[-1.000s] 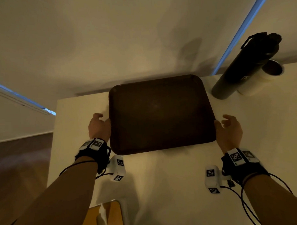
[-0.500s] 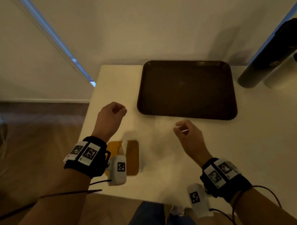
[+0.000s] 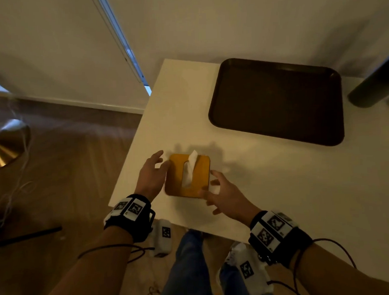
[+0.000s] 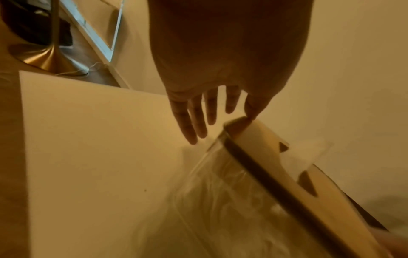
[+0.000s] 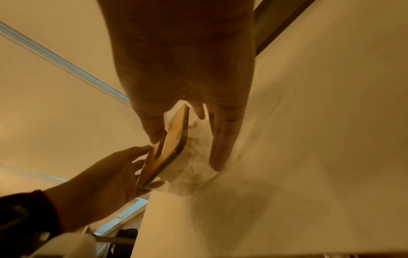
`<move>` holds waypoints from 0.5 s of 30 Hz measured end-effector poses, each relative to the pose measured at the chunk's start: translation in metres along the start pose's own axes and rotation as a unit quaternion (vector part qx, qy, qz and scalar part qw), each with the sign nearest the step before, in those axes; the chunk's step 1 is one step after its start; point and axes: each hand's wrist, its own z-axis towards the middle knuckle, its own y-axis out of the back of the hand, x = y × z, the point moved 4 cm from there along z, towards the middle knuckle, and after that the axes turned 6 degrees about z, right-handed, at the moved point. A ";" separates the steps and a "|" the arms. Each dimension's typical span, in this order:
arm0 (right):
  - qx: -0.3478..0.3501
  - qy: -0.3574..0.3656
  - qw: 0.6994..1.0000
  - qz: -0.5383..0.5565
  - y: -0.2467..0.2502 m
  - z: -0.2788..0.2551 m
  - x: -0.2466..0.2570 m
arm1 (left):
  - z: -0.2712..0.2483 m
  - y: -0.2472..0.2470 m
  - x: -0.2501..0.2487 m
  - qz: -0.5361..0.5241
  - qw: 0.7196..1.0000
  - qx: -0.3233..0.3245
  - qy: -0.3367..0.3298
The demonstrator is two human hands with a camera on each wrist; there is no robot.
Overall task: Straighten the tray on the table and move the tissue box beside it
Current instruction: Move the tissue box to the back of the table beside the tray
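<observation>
Both hands have been brought down from mid-air, where they hung curled half a second ago, to the two sides of the square tissue box with the mustard-yellow lid (image 3: pixel 187 175), which stands near the front left corner of the pale table (image 3: pixel 280 188). The left hand (image 3: pixel 151 176) is spread with straight fingers beside the box's left face, its thumb touching the lid's edge. The right hand (image 3: pixel 224 196) is placed at the near right corner, thumb on the lid and fingers down the clear side wall; whether a firm grip has been closed cannot be told. A white tissue (image 3: pixel 191 167) sticks up from the lid's slot. The dark brown rectangular plastic tray (image 3: pixel 276 101) lies well apart, toward the back of the table, and appears squared to the table's edges, so the straightening is judged done. Left to do: the box is yet to be lifted and set down just beside the tray
</observation>
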 end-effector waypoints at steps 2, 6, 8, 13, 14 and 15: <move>-0.013 0.003 0.999 0.030 -0.005 0.003 0.000 | 0.009 0.000 -0.002 -0.017 0.999 0.026 -0.008; -0.044 0.001 0.996 0.073 -0.011 0.008 0.003 | 0.018 -0.003 -0.007 -0.009 0.998 0.053 -0.028; -0.054 -0.001 0.995 0.086 -0.013 0.011 0.008 | 0.024 -0.002 -0.012 -0.008 0.998 0.057 -0.038; -0.087 0.007 0.990 0.107 -0.014 0.042 0.037 | 0.069 0.017 -0.038 0.025 0.994 0.064 -0.091; -0.092 0.013 0.990 0.108 -0.013 0.051 0.047 | 0.083 0.021 -0.043 0.027 0.993 0.066 -0.098; -0.098 0.017 0.989 0.108 -0.012 0.061 0.057 | 0.098 0.025 -0.050 0.027 0.992 0.069 -0.103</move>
